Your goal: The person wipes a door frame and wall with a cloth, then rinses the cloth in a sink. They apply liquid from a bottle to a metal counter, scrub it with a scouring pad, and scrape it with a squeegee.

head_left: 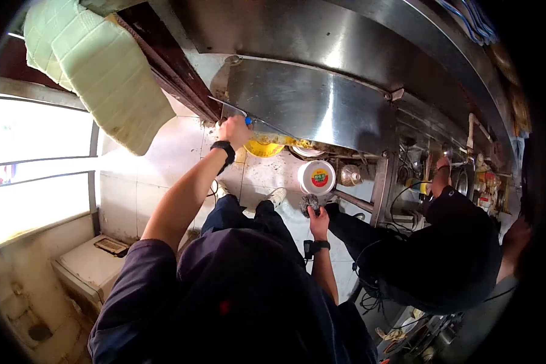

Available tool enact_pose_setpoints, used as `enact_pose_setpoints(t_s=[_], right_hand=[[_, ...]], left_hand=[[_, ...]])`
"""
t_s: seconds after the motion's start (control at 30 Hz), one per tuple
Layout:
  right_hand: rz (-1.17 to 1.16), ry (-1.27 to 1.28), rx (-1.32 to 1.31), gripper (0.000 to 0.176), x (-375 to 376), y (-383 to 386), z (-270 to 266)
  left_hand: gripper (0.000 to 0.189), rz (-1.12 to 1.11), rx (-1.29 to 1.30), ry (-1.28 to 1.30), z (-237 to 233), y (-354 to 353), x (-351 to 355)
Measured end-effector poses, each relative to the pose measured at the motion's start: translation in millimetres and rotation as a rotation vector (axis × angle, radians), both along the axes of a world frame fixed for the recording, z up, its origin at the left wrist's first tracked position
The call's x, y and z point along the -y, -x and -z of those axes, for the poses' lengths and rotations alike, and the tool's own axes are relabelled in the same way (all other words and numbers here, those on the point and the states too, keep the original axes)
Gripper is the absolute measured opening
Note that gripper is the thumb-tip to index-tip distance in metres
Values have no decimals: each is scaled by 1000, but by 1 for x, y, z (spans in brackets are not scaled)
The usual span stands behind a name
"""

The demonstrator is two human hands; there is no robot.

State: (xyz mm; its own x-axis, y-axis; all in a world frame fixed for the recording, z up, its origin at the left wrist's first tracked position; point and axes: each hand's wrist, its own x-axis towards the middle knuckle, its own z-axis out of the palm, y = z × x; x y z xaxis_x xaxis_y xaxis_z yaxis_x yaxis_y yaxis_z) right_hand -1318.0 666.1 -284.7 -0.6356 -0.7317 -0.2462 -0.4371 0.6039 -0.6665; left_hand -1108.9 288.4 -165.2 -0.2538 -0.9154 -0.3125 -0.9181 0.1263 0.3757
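My left hand (235,131) is closed at the near left corner of a stainless steel counter (303,100). A small blue part (247,121) shows beside its fingers; what the hand grips is mostly hidden. Yellowish grime (285,140) runs along the counter's front edge, just right of this hand. Lower down, near my right leg, my right hand (319,224) pinches a grey steel wool scrubber (309,204). The scrubber is just below a white lidded bucket (315,178) with a red and yellow label, apart from the counter.
A yellow basin (263,149) lies partly under the counter. Beside the bucket stands a clear plastic container (350,175). To my right, a person in dark clothes (437,255) reaches a hand (442,173) towards a cluttered shelf. A pale quilted pad (100,73) hangs at upper left.
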Motion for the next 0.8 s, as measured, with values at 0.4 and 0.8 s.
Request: enact_pose_setpoints(t_s=[0.4, 0.8], right_hand=[[-103, -65, -64, 44, 17, 21, 8], [-51, 2, 26, 50, -10, 23, 18]], left_hand=[[27, 198, 11, 174, 1, 20, -14], [25, 360, 20, 51, 8, -25, 30]])
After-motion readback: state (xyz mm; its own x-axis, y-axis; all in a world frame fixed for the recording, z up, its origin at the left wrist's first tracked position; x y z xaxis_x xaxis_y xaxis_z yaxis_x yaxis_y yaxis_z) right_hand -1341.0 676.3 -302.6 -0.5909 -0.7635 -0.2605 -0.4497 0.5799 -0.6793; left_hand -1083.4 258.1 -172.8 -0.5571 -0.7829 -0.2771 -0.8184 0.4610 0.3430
